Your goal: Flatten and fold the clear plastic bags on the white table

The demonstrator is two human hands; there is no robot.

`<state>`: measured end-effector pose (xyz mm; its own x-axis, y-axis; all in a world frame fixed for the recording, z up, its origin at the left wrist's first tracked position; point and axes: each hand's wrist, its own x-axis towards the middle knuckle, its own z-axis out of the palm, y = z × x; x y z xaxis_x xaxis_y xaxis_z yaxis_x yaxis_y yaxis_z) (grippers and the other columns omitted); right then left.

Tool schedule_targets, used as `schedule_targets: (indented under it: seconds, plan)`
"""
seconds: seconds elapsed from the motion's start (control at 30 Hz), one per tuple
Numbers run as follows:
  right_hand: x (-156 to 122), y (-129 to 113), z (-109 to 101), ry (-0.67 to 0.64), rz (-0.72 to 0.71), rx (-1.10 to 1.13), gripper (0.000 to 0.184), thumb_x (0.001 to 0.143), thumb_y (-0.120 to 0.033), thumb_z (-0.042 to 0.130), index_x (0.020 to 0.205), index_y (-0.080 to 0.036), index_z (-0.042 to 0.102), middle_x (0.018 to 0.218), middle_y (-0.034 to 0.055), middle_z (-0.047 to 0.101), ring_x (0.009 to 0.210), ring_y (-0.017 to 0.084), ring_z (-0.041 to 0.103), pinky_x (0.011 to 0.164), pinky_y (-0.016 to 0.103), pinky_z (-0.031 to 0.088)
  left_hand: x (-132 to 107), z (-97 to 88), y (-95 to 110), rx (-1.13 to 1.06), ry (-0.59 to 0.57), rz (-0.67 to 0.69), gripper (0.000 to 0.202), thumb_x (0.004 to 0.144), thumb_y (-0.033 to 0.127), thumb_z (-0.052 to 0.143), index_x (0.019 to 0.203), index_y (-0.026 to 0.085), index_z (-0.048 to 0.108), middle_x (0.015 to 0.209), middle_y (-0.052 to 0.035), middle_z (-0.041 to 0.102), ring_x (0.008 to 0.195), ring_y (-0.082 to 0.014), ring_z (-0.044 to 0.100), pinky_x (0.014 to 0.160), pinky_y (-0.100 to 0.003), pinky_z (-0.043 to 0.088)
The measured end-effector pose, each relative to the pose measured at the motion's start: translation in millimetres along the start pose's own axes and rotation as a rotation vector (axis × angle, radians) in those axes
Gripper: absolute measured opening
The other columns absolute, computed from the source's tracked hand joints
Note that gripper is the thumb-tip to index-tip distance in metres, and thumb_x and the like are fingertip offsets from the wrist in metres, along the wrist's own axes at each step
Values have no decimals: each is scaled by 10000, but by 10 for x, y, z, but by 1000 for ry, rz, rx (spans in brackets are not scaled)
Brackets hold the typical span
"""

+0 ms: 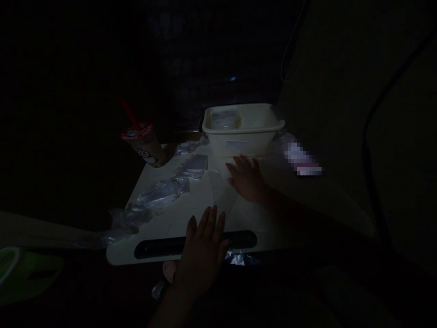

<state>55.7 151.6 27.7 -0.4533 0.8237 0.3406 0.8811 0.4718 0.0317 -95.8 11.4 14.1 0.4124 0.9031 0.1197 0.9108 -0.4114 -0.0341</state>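
The scene is very dark. My left hand (203, 248) lies flat with fingers stretched out on the near edge of a small white table (164, 223), over its dark slot. My right hand (247, 180) rests open, fingers spread, on a clear plastic sheet or bag (221, 191) in the middle of the table. Just behind the right hand stands a cream rectangular tub (243, 130) with clear plastic bags inside.
A lidded drink cup with a red straw (143, 143) stands at the table's far left corner. Several clear plastic bags (160, 196) lie along the left side. A pale green object (20, 273) sits at lower left. Beige fabric fills the right.
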Motion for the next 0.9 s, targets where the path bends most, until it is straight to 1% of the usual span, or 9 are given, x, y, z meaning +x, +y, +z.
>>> schedule_targets:
  seconds: [0.07, 0.13, 0.23, 0.3, 0.4, 0.5, 0.6, 0.7, 0.9]
  plan:
    - [54, 162, -81, -5, 52, 46, 345, 802, -233, 329, 1113, -140, 445, 1150, 130, 472, 1043, 248, 410, 835, 418, 302, 2, -14, -2, -47, 5, -9, 473, 822, 302, 305, 1271, 187, 209, 1338, -100, 232, 1223, -255, 170, 925, -511, 226]
    - [21, 348, -158, 6, 55, 109, 315, 803, -180, 290, 1022, -134, 511, 1040, 104, 549, 958, 205, 476, 794, 355, 352, -11, -47, -21, -141, 14, -19, 479, 827, 269, 286, 1283, 205, 156, 1346, -81, 220, 1223, -237, 178, 937, -503, 222]
    - [-238, 555, -204, 11, -13, 167, 311, 794, -174, 286, 951, -133, 552, 974, 82, 593, 909, 175, 515, 783, 317, 377, -84, -92, -103, -348, 48, -25, 482, 838, 231, 234, 1293, 229, 75, 1356, -41, 202, 1220, -192, 198, 954, -456, 246]
    - [-495, 602, -177, -9, -108, 153, 324, 798, -213, 298, 998, -118, 535, 1021, 92, 581, 952, 178, 504, 812, 328, 366, -154, -100, -186, -449, 63, -41, 474, 842, 236, 222, 1291, 251, 74, 1356, -18, 204, 1217, -177, 208, 956, -428, 266]
    - [-828, 557, -100, -58, -174, 37, 379, 808, -252, 285, 1090, -81, 473, 1153, 140, 491, 1082, 222, 413, 868, 418, 301, -205, -101, -308, -466, 66, -45, 472, 839, 240, 229, 1289, 253, 87, 1355, -14, 207, 1217, -176, 208, 963, -422, 257]
    - [-968, 456, -65, -102, -196, -13, 424, 814, -279, 267, 1161, -71, 394, 1227, 153, 409, 1141, 232, 343, 890, 463, 255, -86, -128, -378, -379, 17, -3, 471, 843, 239, 222, 1291, 231, 78, 1357, -25, 204, 1223, -172, 192, 983, -437, 199]
    - [-949, 349, -103, -113, -204, 2, 438, 823, -281, 237, 1191, -72, 349, 1254, 147, 374, 1162, 226, 313, 897, 476, 242, 177, -158, -384, -258, -80, 139, 470, 845, 264, 240, 1290, 216, 95, 1360, -34, 190, 1230, -169, 168, 997, -440, 142]
    - [-899, 261, -155, -111, -196, 52, 441, 825, -290, 239, 1191, -69, 350, 1256, 139, 374, 1170, 221, 298, 910, 466, 235, 419, -145, -341, -169, -103, 275, 469, 845, 308, 242, 1283, 170, 148, 1358, -76, 176, 1239, -175, 124, 997, -434, 127]
    - [-864, 187, -127, -78, -144, 126, 425, 826, -303, 262, 1200, -120, 350, 1270, 99, 366, 1192, 208, 251, 942, 467, 176, 552, -52, -250, -112, -116, 346, 484, 846, 366, 218, 1261, 116, 220, 1340, -122, 209, 1240, -187, 93, 1000, -424, 126]
